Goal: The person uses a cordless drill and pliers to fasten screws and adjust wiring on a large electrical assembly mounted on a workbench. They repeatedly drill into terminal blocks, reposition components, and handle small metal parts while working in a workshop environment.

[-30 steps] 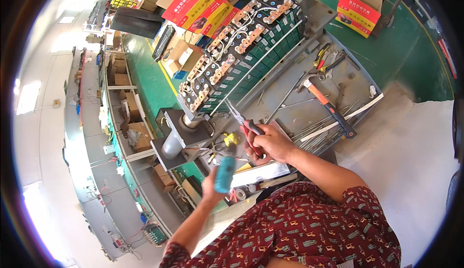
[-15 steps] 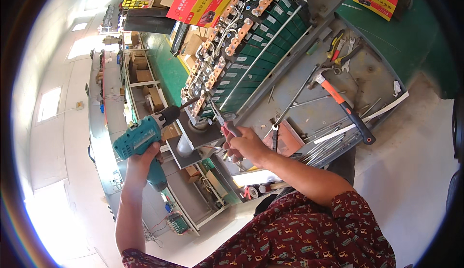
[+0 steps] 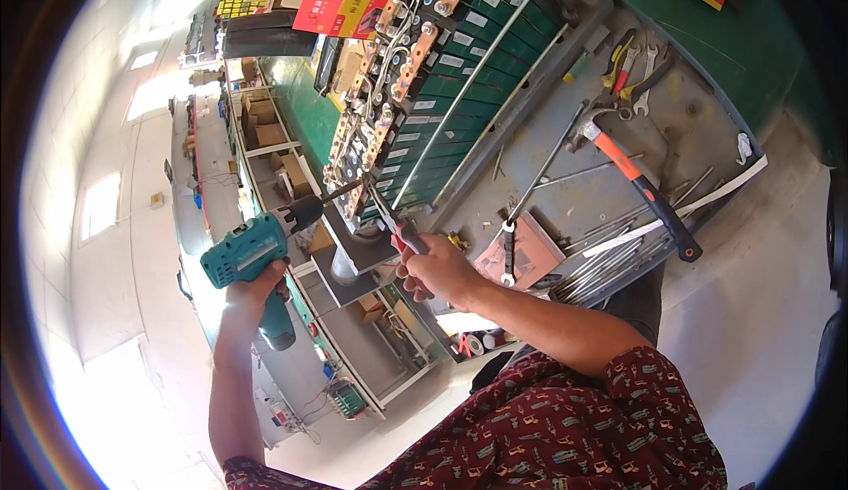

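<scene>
A teal cordless drill (image 3: 249,252) is gripped around its handle by my left hand (image 3: 258,289), its long bit reaching toward the near end of the battery pack (image 3: 442,119). My right hand (image 3: 439,271) is closed on red-handled pliers (image 3: 395,228). The plier jaws meet the pack's near corner, close to the bit's tip; whether they grip a part there is too small to tell. Green cells stand in rows, with copper bars (image 3: 412,62) bolted along the top and white wires (image 3: 389,66) running between them. A metal rod (image 3: 468,93) runs along the side.
Right of the pack, a grey metal tray (image 3: 565,199) holds a claw hammer (image 3: 638,181), wrenches (image 3: 649,75), yellow-black pliers (image 3: 614,59), a ratchet wrench (image 3: 510,252) and several loose rods (image 3: 609,265). A red-yellow box (image 3: 349,0) stands behind the pack. Shelves (image 3: 265,132) line the left.
The view has shifted slightly, so the pack sits higher and the tray tools lie a little differently. Both hands keep their tools, and the drill bit and plier jaws stay close together at the pack's corner.
</scene>
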### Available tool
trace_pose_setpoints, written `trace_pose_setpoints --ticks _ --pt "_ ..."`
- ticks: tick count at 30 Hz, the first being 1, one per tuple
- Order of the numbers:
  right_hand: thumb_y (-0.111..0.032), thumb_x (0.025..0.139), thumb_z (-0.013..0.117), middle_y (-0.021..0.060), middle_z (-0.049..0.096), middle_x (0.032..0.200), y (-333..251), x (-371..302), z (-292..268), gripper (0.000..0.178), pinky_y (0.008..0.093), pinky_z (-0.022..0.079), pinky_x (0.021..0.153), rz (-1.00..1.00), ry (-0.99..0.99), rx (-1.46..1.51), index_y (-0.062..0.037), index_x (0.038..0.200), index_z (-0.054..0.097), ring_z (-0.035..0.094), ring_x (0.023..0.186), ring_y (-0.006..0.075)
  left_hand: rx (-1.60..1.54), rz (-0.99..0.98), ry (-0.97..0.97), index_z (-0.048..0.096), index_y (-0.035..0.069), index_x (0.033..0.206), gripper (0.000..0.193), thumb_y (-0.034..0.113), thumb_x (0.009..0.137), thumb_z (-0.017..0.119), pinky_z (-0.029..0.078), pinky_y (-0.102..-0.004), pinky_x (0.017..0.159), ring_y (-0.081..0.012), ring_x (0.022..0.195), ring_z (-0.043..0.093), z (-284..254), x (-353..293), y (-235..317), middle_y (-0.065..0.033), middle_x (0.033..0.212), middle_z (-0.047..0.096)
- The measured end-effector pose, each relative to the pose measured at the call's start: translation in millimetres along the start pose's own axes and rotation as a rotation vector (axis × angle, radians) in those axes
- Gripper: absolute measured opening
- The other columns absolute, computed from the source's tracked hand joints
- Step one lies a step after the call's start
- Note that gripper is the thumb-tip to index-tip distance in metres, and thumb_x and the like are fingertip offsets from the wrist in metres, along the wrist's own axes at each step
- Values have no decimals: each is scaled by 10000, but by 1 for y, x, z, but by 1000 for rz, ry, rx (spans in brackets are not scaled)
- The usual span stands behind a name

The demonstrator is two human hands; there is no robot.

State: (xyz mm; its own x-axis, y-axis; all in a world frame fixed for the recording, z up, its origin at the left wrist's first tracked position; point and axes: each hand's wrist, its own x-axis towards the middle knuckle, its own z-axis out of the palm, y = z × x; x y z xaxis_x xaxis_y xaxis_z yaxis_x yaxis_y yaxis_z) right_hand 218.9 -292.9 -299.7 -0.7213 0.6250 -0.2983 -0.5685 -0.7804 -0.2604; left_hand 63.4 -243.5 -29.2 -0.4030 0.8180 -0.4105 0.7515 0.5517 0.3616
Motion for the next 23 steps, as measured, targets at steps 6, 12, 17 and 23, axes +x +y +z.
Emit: trace_pose_setpoints --ticks 6,12,17,23 --pt "-93 932 540 89 642 938 -3 -1 9 119 327 549 585 30 14 48 -48 1040 562 641 755 152 39 -38 -29 670 36 1089 199 157 951 745 550 -327 639 -149 702 643 -15 12 12 -57 888 673" --pt "-109 946 540 61 633 914 -2 1 14 122 320 548 586 29 24 48 -54 1052 563 628 742 145 15 -102 -64 632 89 1117 285 254 938 780 571 -329 668 -129 750 643 -17 11 10 -17 908 645" --pt "-115 957 537 49 624 903 2 8 14 122 297 532 572 18 32 84 -60 1064 562 619 732 126 0 -91 -80 644 88 1157 314 263 936 784 575 -332 675 -132 759 647 -13 15 13 -37 974 671" --pt "-125 970 526 44 617 909 3 11 25 151 303 529 570 10 56 76 -79 1107 566 614 728 117 7 -87 -69 645 81 1180 323 263 945 774 584 -333 691 -140 775 656 -12 13 19 -55 1033 691"
